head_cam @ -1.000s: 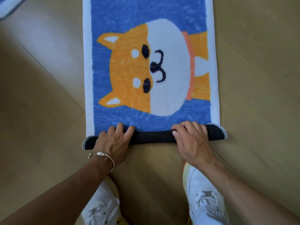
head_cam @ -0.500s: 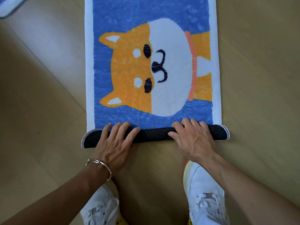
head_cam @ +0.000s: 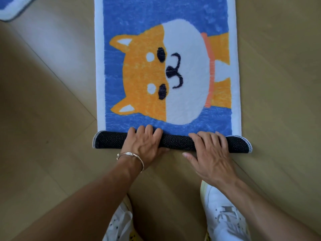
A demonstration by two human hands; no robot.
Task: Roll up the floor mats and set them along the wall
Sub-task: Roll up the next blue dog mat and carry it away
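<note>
Rolling is at its start: the dog-print mat [head_cam: 166,70] lies flat on the wooden floor [head_cam: 52,119], running from the lower middle of the frame up past the top edge. Only its near end is turned over into a thin dark roll [head_cam: 178,142], dotted backing outward. The roll's long axis runs left to right, and the unrolled length lies straight up-frame from it.

Left hand [head_cam: 144,145] sits left of the roll's middle and right hand [head_cam: 210,152] right of it, both equally near. Their fingers [head_cam: 149,131] curl over the roll's top, grasping it.

As I judge it, the next push must go straight up-frame with both hands even, or the roll will skew; its right end flares looser. A second mat [head_cam: 12,7] shows a corner at upper left, well apart.
</note>
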